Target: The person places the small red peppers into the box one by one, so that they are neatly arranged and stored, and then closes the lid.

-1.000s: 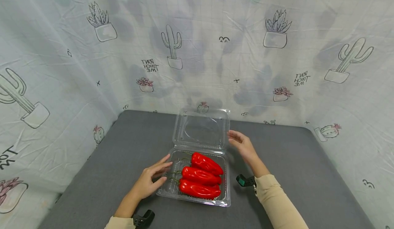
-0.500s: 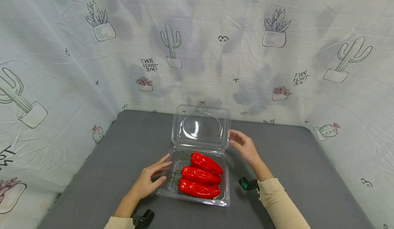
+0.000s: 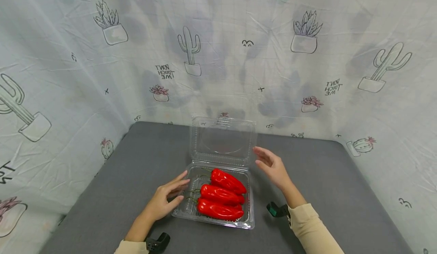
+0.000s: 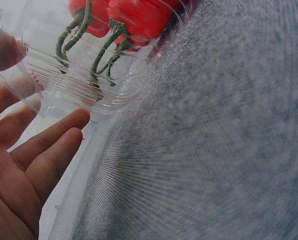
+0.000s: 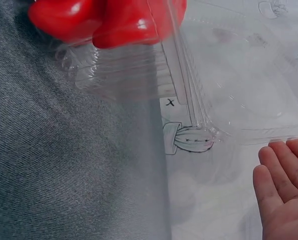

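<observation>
Three glossy red peppers (image 3: 222, 194) with thin green stems lie side by side in a clear plastic clamshell container (image 3: 252, 223), stems to the left. Its see-through lid (image 3: 223, 158) stands raised at the back hinge. My left hand (image 3: 163, 200) is at the container's left side, fingers fairly straight and spread; in the left wrist view its fingertips (image 4: 81, 119) lie by the ribbed wall, some seen through plastic. Beside the lid's right edge is my right hand (image 3: 274, 168), fingers extended and thumb apart; the right wrist view shows its fingertips close to the lid's rim, contact unclear.
A grey cloth-covered table (image 3: 327, 178) bears the container near its middle. White fabric (image 3: 225, 45) printed with cacti hangs close behind the lid and along both sides. Black wrist devices (image 3: 278, 209) are on both arms, below beige sleeves (image 3: 310, 223).
The lid stands steeper than a second ago. My right hand has shifted slightly right and toward me beside it. My left hand and the peppers stay nearly still.
</observation>
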A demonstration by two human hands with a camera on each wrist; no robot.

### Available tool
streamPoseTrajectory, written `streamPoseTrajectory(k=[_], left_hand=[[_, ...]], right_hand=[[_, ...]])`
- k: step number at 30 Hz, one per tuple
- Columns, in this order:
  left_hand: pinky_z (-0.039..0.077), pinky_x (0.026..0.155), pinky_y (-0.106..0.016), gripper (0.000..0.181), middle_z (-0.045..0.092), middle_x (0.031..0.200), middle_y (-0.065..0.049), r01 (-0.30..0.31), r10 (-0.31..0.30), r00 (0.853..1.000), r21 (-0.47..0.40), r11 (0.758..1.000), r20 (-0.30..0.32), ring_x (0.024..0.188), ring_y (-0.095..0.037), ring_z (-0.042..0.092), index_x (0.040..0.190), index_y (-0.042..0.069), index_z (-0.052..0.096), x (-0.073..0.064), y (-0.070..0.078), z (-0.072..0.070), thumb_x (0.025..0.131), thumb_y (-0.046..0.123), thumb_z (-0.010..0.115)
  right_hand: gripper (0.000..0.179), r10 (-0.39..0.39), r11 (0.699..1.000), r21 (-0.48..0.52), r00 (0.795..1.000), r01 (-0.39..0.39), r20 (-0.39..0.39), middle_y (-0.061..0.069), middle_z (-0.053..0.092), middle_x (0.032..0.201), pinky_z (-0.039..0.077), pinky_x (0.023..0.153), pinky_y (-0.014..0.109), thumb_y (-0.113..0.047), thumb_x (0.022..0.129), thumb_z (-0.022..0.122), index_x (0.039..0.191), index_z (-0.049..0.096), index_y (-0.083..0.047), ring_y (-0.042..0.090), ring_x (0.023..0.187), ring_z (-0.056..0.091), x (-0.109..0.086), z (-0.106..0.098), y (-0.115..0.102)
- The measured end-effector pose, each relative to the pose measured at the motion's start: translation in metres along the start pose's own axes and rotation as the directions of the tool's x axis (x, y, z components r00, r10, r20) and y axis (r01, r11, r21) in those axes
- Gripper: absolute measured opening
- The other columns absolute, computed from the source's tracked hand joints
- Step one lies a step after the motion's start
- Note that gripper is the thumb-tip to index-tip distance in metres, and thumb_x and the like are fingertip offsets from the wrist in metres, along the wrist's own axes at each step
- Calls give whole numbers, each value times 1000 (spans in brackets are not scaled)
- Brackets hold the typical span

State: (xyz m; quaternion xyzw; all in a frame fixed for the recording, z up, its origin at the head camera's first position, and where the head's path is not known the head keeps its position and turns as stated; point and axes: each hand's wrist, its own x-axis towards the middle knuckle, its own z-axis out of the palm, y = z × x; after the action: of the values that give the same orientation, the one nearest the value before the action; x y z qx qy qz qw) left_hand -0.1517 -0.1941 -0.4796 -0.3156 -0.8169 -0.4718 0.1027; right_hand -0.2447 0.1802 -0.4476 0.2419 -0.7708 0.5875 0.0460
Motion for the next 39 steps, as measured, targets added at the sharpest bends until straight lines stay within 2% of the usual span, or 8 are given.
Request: streamPoseTrajectory(k=[5, 12, 19, 26, 30, 35, 37, 39], left_hand=[[57, 77, -47, 42, 39, 136, -39, -26, 26, 1000, 3, 1000, -14, 100, -43, 63, 124, -13, 54, 1, 0, 0, 82, -11, 61], [57, 77, -47, 42, 40, 136, -38, -20, 20, 1000, 1, 1000, -11, 100, -42, 63, 124, -14, 54, 2, 1, -1, 83, -10, 60], [57, 77, -47, 42, 39, 136, -38, -13, 13, 1000, -3, 1000, -13, 101, -43, 63, 124, -13, 54, 2, 1, -1, 83, -10, 60], [57, 76, -47, 42, 40, 136, -38, -17, 17, 1000, -10, 1000, -17, 100, -44, 63, 124, -14, 54, 2, 0, -1, 82, -11, 61], [57, 76, -47, 43, 40, 136, -39, -22, 22, 1000, -7, 1000, -18, 100, -43, 63, 124, -13, 54, 3, 1, -2, 82, -12, 60], [57, 76, -45, 43, 39, 135, -39, -23, 23, 1000, 0, 1000, -17, 100, -42, 63, 124, -13, 54, 2, 1, -2, 81, -13, 60], [57, 76, -45, 44, 39, 136, -39, -23, 23, 1000, -1, 1000, -18, 100, -42, 63, 125, -13, 54, 1, -4, 0, 81, -13, 60], [58, 77, -44, 45, 38, 137, -38, -22, 22, 1000, -1, 1000, -19, 101, -42, 63, 126, -12, 53, -2, -13, 2, 82, -12, 60]], right_hand=[[44, -69, 998, -6, 998, 69, 7, 30, 49, 134, 40, 100, 12, 0, 91, 58, 133, 48, 8, 40, 126, 46, -6, 0, -4], [43, -132, 991, -11, 991, 133, 20, 32, 50, 132, 40, 103, 15, 4, 90, 58, 132, 47, 10, 15, 126, 51, -17, 1, -6], [44, -137, 991, -9, 990, 137, 23, 30, 50, 133, 38, 104, 15, 5, 90, 57, 132, 48, 9, 9, 127, 49, -27, 4, -8], [43, -181, 983, 6, 983, 181, 18, 37, 50, 128, 39, 103, 16, 14, 86, 56, 128, 49, 14, 8, 126, 50, -37, 7, -8], [41, -190, 981, 31, 982, 189, 11, 28, 54, 129, 40, 102, 17, 14, 85, 56, 126, 49, 16, 6, 125, 51, -43, 8, -8], [40, -146, 988, 47, 989, 146, -9, 4, 58, 129, 43, 98, 14, 17, 84, 54, 123, 48, 19, -2, 120, 52, -53, 11, -7], [40, -135, 990, 48, 991, 135, -16, -9, 57, 128, 43, 97, 13, 17, 84, 54, 123, 48, 20, -4, 118, 52, -56, 13, -7], [39, -134, 989, 58, 991, 135, -15, -14, 56, 127, 45, 95, 13, 16, 85, 54, 124, 48, 20, -5, 118, 52, -59, 14, -6]])
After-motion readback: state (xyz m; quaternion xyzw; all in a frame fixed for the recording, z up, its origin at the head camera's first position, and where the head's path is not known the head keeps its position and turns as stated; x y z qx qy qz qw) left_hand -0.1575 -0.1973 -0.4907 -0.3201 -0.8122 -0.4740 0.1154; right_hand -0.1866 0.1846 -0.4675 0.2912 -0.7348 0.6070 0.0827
